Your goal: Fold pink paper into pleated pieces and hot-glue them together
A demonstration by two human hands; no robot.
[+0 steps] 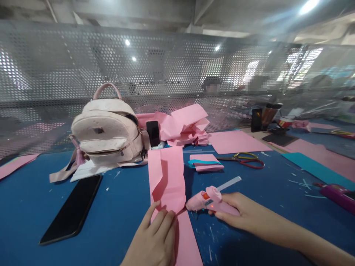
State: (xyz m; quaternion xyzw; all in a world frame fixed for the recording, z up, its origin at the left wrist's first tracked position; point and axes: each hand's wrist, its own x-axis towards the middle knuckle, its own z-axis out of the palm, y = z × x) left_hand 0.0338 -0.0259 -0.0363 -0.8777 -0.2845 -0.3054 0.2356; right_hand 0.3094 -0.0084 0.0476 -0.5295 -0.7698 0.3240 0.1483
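Note:
My right hand (231,210) is closed around a pink hot glue gun (203,199), a clear glue stick (229,183) jutting from its back end. The gun's nozzle meets or nearly meets the right edge of a folded pink paper (170,177). Spread over the lower part of that paper, my left hand (158,234) presses it down with its fingers apart. Another pink strip of paper (187,240) runs below, toward me. Scissors (251,160) with red and yellow handles lie beyond the gun, beside a small pink piece with a blue strip (206,162).
A pale backpack (108,129) stands at the back left, near an upright phone (153,133). A large black phone (72,210) lies at left. Crumpled pink paper (188,123) rests against the perforated metal screen (166,62). Blue sheet (318,170) and purple tool (338,195) are at right.

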